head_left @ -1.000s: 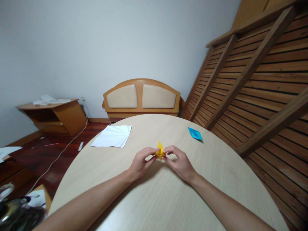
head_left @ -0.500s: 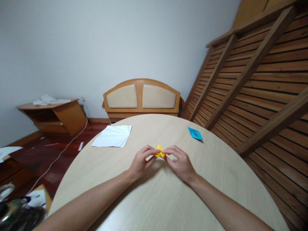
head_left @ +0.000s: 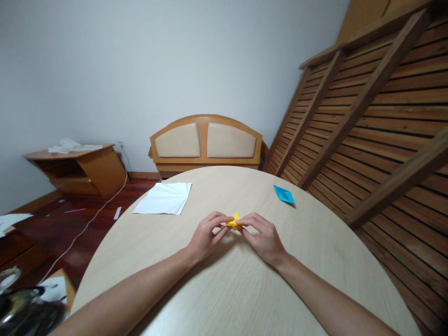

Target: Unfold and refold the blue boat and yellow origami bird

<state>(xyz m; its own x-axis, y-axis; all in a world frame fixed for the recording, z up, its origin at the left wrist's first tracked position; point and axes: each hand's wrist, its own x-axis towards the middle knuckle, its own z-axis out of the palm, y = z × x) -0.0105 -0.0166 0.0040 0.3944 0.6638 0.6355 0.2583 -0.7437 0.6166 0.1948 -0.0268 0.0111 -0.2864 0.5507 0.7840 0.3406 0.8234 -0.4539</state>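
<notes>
At the middle of the round wooden table (head_left: 245, 289), a small yellow folded paper piece (head_left: 234, 220) is pinched from both sides. The left hand (head_left: 205, 238) and the right hand (head_left: 262, 237) each close thumb and fingertips on it, holding it low over the tabletop, probably to keep a crease steady. Beyond the yellow piece lie a white creased sheet (head_left: 164, 198) and a blue folded paper (head_left: 283, 194), well apart from it.

- I see pale, matt wood-grain laminate on the round surface (head_left: 217, 289).
- Yellow folded paper (head_left: 234, 221), creased, sits between my hands.
- White paper sheet (head_left: 164, 198), matt; blue paper piece (head_left: 283, 194), smooth.
</notes>
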